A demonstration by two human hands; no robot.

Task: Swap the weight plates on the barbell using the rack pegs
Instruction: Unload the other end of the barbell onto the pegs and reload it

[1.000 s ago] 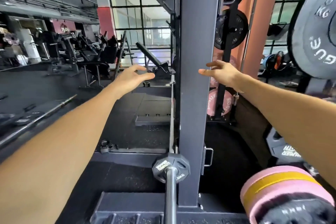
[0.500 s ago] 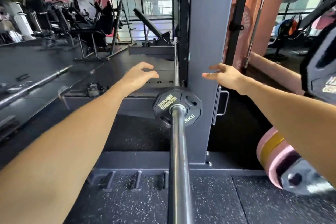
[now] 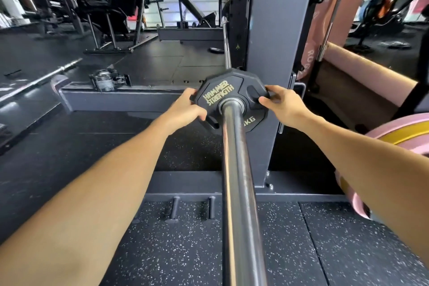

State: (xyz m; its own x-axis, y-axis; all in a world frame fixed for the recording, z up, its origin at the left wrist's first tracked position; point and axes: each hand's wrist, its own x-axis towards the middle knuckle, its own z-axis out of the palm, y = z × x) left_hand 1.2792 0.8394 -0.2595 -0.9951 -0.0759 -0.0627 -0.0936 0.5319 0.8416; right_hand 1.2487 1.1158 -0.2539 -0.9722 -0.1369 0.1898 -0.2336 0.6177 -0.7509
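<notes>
A small black weight plate (image 3: 222, 93) marked Hammer Strength sits on the steel barbell sleeve (image 3: 236, 181), which runs from the bottom of the view up to the plate. My left hand (image 3: 185, 109) grips the plate's left edge. My right hand (image 3: 282, 104) grips its right edge, thumb on the face beside a grip hole. Just behind the plate stands the grey rack upright (image 3: 276, 30).
Pink and yellow bumper plates (image 3: 399, 132) sit at the right. Another pink plate (image 3: 311, 53) hangs behind the upright. A second barbell (image 3: 39, 81) lies on the floor at left, with clamp collars (image 3: 104, 79) on the rack's base beam. Benches stand further back.
Both hands came down and inward from open, in front of the rack, and closed on the two sides of the black plate. The view tilted down and moved closer to the barbell.
</notes>
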